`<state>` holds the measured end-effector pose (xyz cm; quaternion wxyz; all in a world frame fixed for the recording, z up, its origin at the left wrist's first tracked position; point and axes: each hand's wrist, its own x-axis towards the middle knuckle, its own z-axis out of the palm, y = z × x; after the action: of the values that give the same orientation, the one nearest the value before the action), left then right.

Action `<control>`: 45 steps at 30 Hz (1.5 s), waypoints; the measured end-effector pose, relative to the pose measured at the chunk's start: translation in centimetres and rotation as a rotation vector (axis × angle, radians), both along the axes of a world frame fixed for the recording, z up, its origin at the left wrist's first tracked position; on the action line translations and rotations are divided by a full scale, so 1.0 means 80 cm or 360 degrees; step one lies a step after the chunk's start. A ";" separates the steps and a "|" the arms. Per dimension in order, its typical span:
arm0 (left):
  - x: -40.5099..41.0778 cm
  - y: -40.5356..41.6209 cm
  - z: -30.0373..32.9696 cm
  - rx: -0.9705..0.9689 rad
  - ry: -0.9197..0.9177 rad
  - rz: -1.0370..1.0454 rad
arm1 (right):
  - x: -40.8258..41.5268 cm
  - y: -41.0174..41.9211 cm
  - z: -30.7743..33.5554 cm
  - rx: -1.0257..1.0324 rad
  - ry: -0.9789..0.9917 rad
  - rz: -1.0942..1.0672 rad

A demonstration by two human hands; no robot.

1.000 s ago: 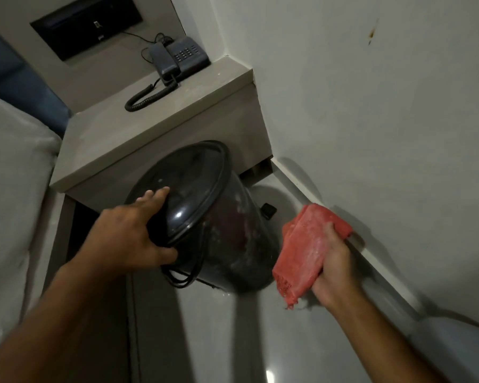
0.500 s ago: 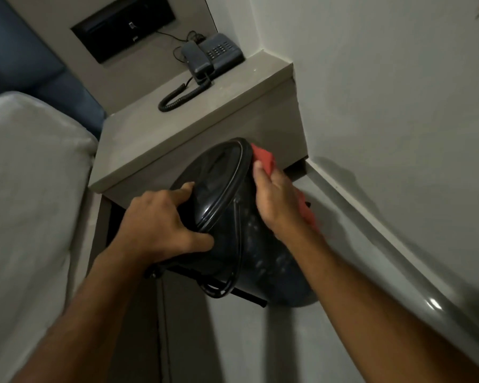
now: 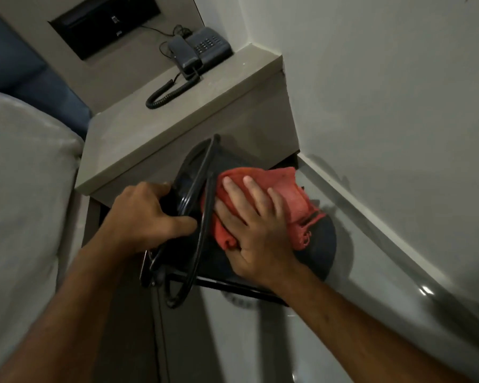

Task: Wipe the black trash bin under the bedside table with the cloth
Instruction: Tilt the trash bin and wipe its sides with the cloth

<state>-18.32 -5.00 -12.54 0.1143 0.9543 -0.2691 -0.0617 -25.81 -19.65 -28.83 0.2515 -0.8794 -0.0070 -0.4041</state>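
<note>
The black trash bin [image 3: 320,251] is tilted in front of the bedside table [image 3: 161,139], its lid end toward me and its body leaning to the right. My left hand [image 3: 147,214] grips the lid rim on the left side. A red cloth [image 3: 288,194] lies over the bin's upper side. My right hand [image 3: 257,228] presses flat on that cloth with its fingers spread. Both hands and the cloth hide much of the bin's side. A thin black bar of the bin's frame shows below my right wrist.
A dark telephone [image 3: 199,49] with a coiled cord sits on the table top near the wall corner. A grey bed [image 3: 22,189] fills the left. The white wall [image 3: 385,92] and its baseboard run close on the right, over a glossy floor [image 3: 260,341].
My right hand carried the red cloth from beside the bin up onto its side and now presses it lower, toward me. The view shifted closer to the table.
</note>
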 end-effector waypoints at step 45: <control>-0.037 -0.006 0.008 0.0376 -0.0314 -0.0166 | -0.103 0.046 -0.076 0.0456 0.0301 0.0123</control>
<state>-21.29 -5.46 -11.87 -0.0292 0.9473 -0.3191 -0.0048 -34.04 -15.99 -34.91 0.3890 -0.8678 0.0406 -0.3065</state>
